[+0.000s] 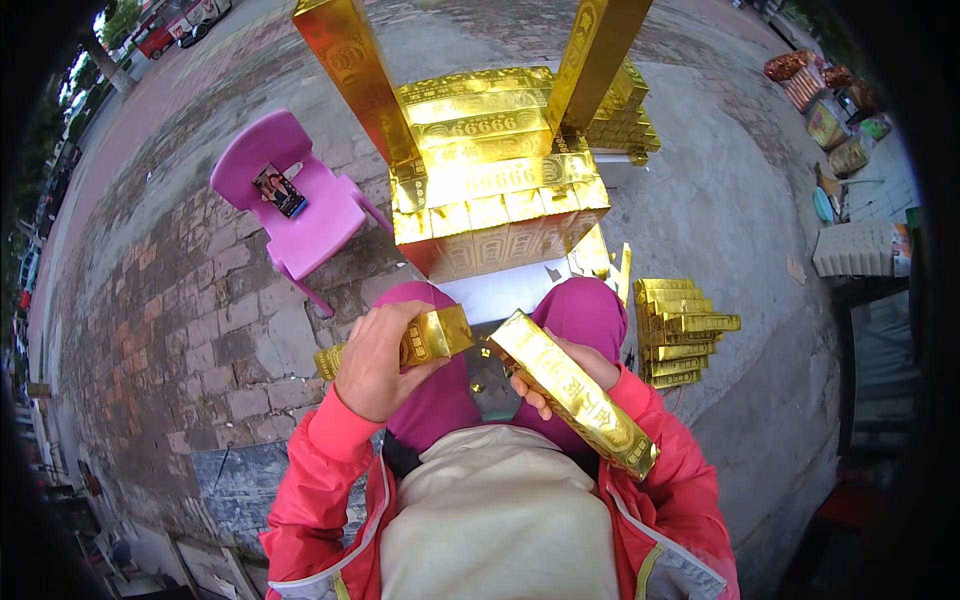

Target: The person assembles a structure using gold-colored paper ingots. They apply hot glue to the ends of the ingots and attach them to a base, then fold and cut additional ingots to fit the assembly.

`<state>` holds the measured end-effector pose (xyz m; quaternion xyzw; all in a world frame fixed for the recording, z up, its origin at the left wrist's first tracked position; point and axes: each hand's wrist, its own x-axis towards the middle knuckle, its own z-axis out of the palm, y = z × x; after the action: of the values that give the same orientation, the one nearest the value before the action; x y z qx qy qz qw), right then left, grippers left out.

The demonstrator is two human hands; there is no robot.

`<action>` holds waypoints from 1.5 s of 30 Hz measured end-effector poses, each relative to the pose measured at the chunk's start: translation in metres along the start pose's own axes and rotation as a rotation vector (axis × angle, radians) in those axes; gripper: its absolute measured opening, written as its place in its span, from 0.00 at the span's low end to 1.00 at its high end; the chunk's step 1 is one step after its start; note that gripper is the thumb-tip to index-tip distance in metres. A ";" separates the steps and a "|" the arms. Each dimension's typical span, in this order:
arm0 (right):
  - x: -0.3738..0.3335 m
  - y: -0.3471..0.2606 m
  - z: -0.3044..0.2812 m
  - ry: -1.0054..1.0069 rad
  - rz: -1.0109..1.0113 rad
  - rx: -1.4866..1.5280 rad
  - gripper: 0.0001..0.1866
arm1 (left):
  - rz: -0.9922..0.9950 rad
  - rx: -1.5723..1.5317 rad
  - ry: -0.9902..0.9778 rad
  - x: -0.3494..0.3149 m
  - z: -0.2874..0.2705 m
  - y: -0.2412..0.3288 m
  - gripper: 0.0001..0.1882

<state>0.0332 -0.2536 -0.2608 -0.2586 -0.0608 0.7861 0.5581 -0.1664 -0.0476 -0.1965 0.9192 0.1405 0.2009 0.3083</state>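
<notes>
My left hand [375, 362] is closed over a shiny gold foil-paper bar [433, 337], which sticks out on both sides of it above my left knee. Across my right forearm and lap lies a second gold foil-paper bar [580, 398], slanting down to the right. My right hand [575, 370] grips this one from below, with fingertips showing at its left edge and the palm partly hidden. In front of my knees stands a block of gold bars [500, 205] set side by side on a white surface [490, 290]. Two tall gold columns [362, 85] [598, 65] rise from it.
A pink plastic chair [318, 215] stands at the left with a dark picture box [280, 190] on it. Stacked gold bars [680, 335] sit on the paving by my right knee. More gold pieces [625, 115] are behind the block. Bags [825, 120] lie far right.
</notes>
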 end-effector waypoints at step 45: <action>-0.031 -0.065 0.011 0.805 -1.377 0.169 0.33 | 0.016 -0.311 -0.367 0.012 0.029 0.055 0.47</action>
<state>0.0899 -0.2554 -0.2159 -0.3835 0.0590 0.1136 0.9146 -0.1351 -0.1002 -0.1804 0.8828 0.0421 0.0523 0.4648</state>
